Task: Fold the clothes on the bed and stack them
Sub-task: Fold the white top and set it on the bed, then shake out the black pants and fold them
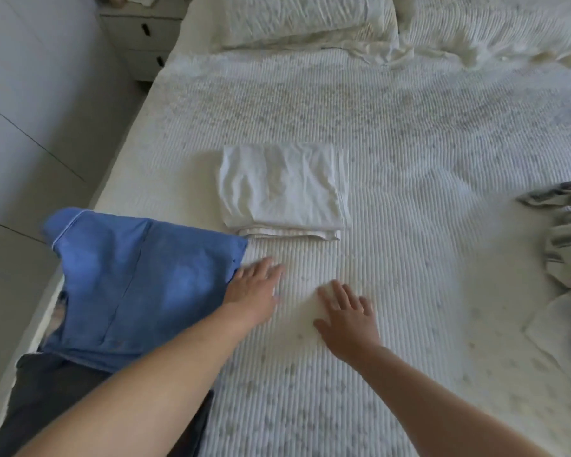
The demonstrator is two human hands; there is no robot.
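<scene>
White ribbed bed [409,159] under everything. Folded white garment [282,189] mid-bed, flat. Blue garment [129,285] at near left edge, touching left hand [256,290], fingers straight. Right hand [346,319] spread flat on cover. Grey striped clothes [564,232] far right. Pillow [304,18] at head.

Folded stack [282,189] mid-bed [409,133] — shirt [139,285] left; crumpled garment [564,232] right.

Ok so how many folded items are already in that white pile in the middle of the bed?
2 that I can make out: a white folded cloth on top, and a ribbed cream piece beneath it, showing only at the near edge. More layers may be hidden.
</scene>
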